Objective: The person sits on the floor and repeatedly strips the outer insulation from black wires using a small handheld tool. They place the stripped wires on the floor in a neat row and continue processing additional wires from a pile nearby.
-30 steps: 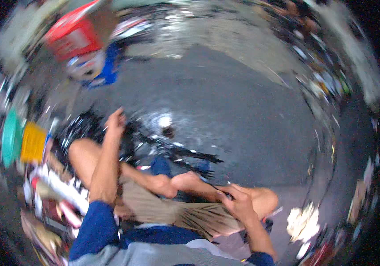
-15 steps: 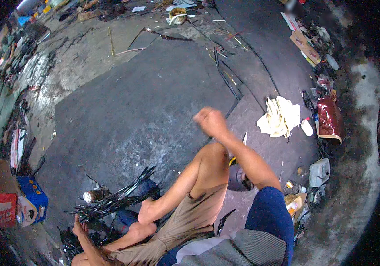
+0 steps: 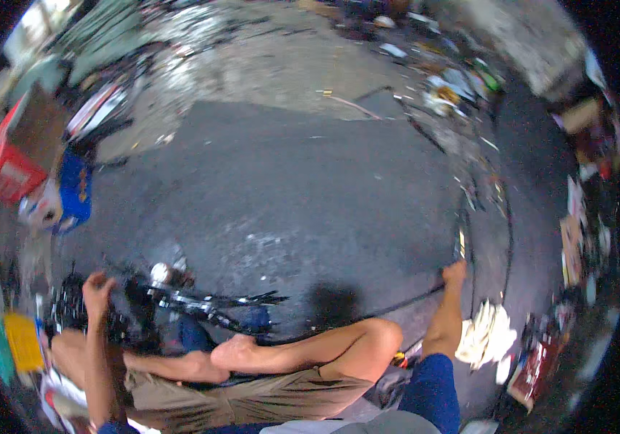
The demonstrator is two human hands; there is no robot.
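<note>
My left hand point(image 3: 97, 293) is raised over a heap of black strips point(image 3: 71, 307) at the left, its fingers slightly curled and apart, nothing seen between them. A bundle of shiny black strips point(image 3: 208, 307) lies across a dark blue piece point(image 3: 194, 334) beside my bare feet. My right arm stretches far out to the right. At its end, my right hand point(image 3: 454, 272) is down by the near end of thin black strips point(image 3: 464, 220) on the floor, close to a bright narrow piece point(image 3: 462, 243). Blur hides whether those fingers grip anything.
A cream cloth point(image 3: 487, 334) lies right of my right forearm, with a dark red bag point(image 3: 537, 365) beyond it. Red point(image 3: 10, 163) and blue point(image 3: 75, 192) boxes stand at the left. A dark mat point(image 3: 288, 195) spreads ahead; scraps litter its far side.
The view has swung left. My right hand has reached outward to the black strips on the floor. My left hand has lifted away from the bundle, over the heap.
</note>
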